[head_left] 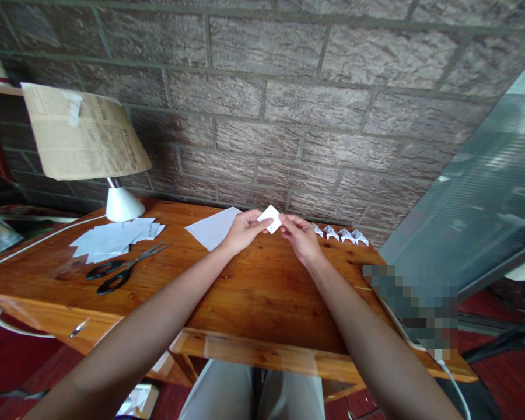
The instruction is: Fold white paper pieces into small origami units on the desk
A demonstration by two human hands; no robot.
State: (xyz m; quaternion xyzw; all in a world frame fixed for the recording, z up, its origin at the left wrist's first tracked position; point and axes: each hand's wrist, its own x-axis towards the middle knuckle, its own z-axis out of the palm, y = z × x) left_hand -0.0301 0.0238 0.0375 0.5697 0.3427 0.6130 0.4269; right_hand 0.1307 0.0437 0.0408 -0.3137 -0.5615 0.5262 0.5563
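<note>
In front of me, near the middle of the far side of the bench (254,303), I have the paper (270,219), a small white folded piece; it seems to be raised over the wood, not laid flat on it. My left hand (245,229) grips it from the left, with the thumb pressed on the face which looks to me; its other fingers are mostly hidden behind. My right hand (300,236) is pinched closed at the right corner, thumb against finger.

I judge this paper to be very light, so weight will give no trouble; where it is folded in layers it should be rather stiff, but a single edge will be soft and can bend or tear. It is probably dry and a little smooth, so the layers may slide over each other; a gentle, flat pinch close to the corners is the best hold, and a hard squeeze in the middle could leave an unwanted crease.

To the left of it lies a flat sheet (210,230), just beside my left hand; to the right, past my right hand, small folded shapes (346,235) stand in a row.
</note>
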